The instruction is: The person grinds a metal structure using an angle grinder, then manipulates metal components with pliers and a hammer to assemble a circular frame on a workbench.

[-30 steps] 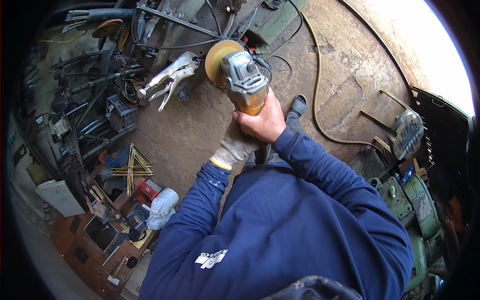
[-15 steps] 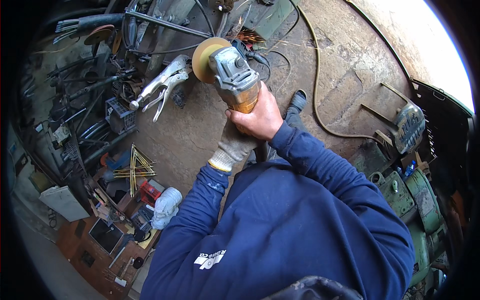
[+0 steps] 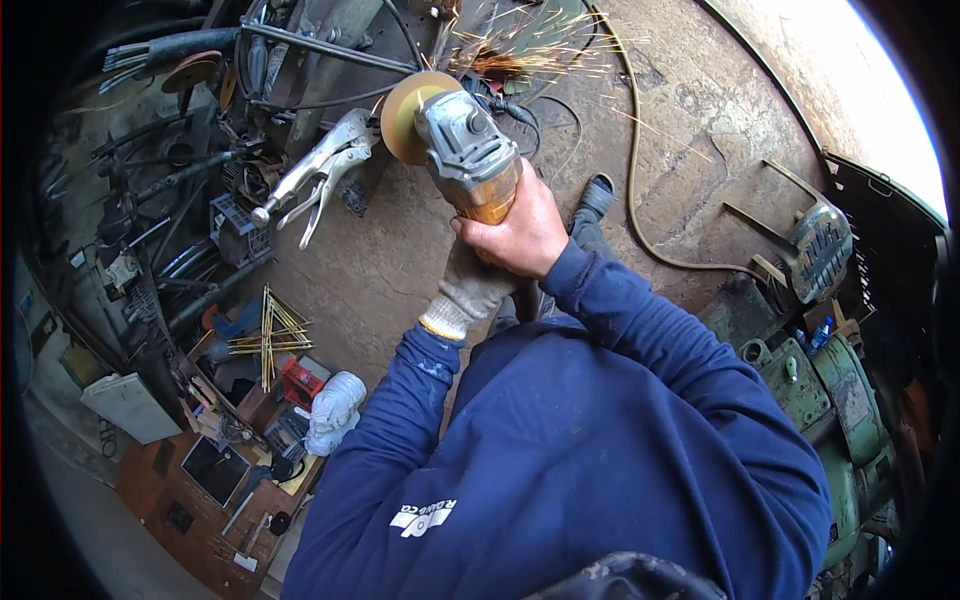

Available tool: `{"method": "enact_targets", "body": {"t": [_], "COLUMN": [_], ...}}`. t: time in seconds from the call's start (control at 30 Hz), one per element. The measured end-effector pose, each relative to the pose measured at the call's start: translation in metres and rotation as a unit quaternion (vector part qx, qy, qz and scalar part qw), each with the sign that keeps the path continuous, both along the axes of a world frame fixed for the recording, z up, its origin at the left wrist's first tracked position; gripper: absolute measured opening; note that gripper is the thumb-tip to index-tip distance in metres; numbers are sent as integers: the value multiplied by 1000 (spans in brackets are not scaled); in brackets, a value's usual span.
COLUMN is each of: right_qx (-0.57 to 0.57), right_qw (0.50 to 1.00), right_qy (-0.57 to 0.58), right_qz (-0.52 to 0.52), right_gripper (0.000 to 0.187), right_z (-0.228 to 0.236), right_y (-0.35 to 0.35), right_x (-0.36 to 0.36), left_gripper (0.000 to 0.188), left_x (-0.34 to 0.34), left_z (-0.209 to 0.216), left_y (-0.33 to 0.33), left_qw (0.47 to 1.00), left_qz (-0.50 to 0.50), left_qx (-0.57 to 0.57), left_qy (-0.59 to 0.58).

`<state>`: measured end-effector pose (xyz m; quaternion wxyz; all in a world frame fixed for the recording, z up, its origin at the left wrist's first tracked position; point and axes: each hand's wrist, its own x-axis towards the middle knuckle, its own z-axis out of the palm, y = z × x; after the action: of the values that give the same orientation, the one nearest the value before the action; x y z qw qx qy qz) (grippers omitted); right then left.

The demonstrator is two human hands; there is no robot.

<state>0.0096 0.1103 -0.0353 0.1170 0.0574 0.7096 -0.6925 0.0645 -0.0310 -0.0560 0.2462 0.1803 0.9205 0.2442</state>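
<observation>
An angle grinder (image 3: pixel 462 140) with a grey head and orange body is in both my hands, its tan disc (image 3: pixel 402 120) facing up and left. My bare right hand (image 3: pixel 525 232) wraps round the orange body. Below it, my left hand (image 3: pixel 468 290), in a grey knit glove, is closed round the rear of the grinder, its fingers partly hidden. Orange sparks (image 3: pixel 545 45) fly out beyond the grinder head. Locking pliers (image 3: pixel 322 172) are clamped beside the disc. The spot where the disc touches is hidden.
Metal rods (image 3: pixel 330 45) and scrap crowd the left. Welding rods (image 3: pixel 268 340) lie near a brown desk (image 3: pixel 160 500). A hose (image 3: pixel 637 180) and cables cross the floor. At right stand a metal chair (image 3: pixel 820 255) and green machinery (image 3: pixel 795 380).
The spray of sparks has grown larger and spreads further right. The locking pliers have shifted slightly left. Both my hands keep their hold, and the grinder has hardly moved.
</observation>
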Motion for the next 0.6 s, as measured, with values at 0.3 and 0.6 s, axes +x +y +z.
{"method": "enact_targets", "body": {"t": [0.3, 0.6], "right_qx": [36, 49], "right_qw": [999, 998], "right_qy": [3, -28], "right_qz": [18, 22], "right_gripper": [84, 89], "right_z": [1, 4], "right_y": [0, -1], "right_x": [2, 5], "left_gripper": [75, 77], "left_x": [5, 5], "left_z": [-15, -17], "left_y": [-7, -9], "left_qw": [1000, 999], "left_qz": [-5, 0], "left_qx": [3, 31], "left_qy": [2, -18]}}
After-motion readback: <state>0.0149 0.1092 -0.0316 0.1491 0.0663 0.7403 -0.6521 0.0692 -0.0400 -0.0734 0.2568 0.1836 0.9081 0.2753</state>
